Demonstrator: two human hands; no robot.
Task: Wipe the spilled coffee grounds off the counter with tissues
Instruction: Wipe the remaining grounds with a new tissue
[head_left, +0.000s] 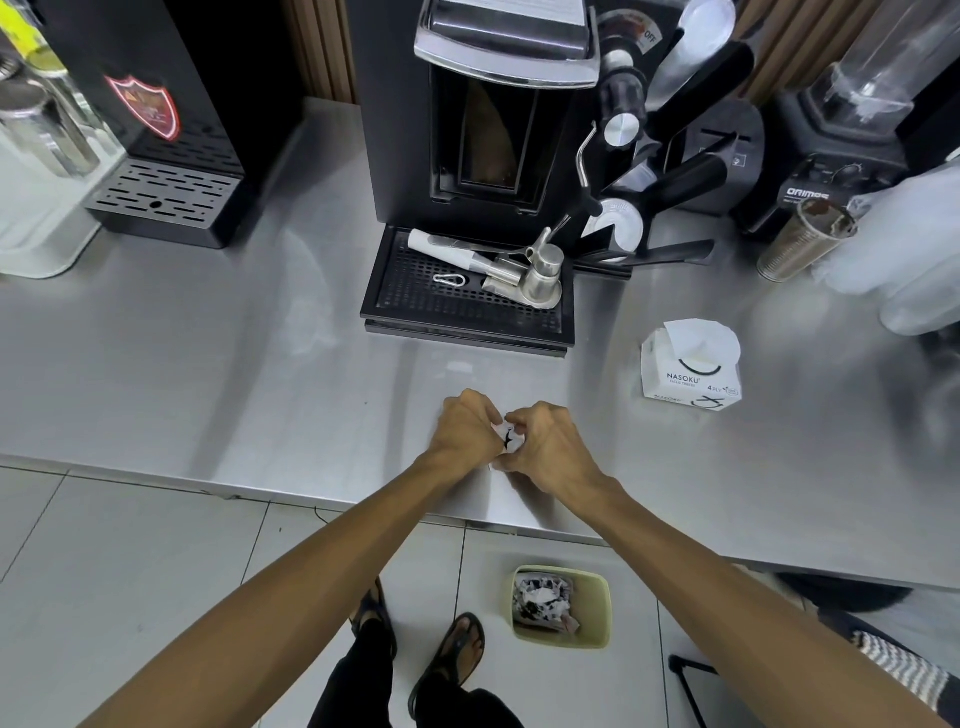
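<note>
Both my hands meet over the steel counter (260, 395) near its front edge. My left hand (464, 427) and my right hand (545, 441) curl their fingers round a crumpled white tissue (506, 435) with dark smears, squeezed between them. Most of the tissue is hidden inside the fists. A white tissue pack (691, 366) with one sheet sticking up stands on the counter to the right of my hands. No loose coffee grounds show on the steel around the hands.
A black coffee machine (467, 130) with its drip tray (467, 306) stands behind my hands. A metal cup (802, 236) and a blender (852, 135) are at the far right, a black dispenser (166, 156) at the left. A yellow-green bin (563, 605) with used tissues sits on the floor below.
</note>
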